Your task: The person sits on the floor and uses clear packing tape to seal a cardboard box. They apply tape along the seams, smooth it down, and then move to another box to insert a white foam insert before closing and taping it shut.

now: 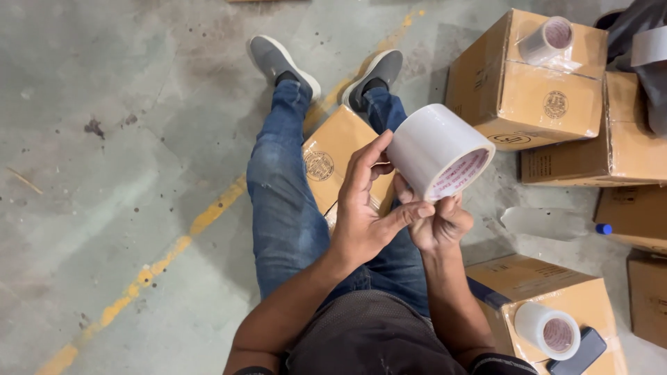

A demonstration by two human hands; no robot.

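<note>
White plastic tape, wound into a broad roll (439,149), sits just right of the frame's centre, lifted above the person's lap. The left hand (368,208) comes up from below and to the left of the roll; its fingers curl against the roll's left side, and its thumb stretches rightward under the rim, the tip touching the roll's lower edge. The right hand (439,223) lies directly beneath the roll, fingers bunched together and pinching at that same lower edge, where the pink-printed core faces the camera. Whether a loose tape end is caught between the fingertips cannot be told.

Under the hands, in the middle of the frame, the legs in blue jeans (285,201) stretch toward the top, ending in grey shoes (281,62). A cardboard box (333,156) rests between the knees, partly hidden behind the left hand. At the upper right stands another carton (528,97) with a second tape roll (549,40) on top. At the lower right a third carton (556,292) carries one more roll (549,330) beside a dark phone (580,353). A clear bottle with a blue cap (549,223) lies on the concrete floor (104,173), which bears a worn yellow line (174,243) running diagonally at the lower left.
</note>
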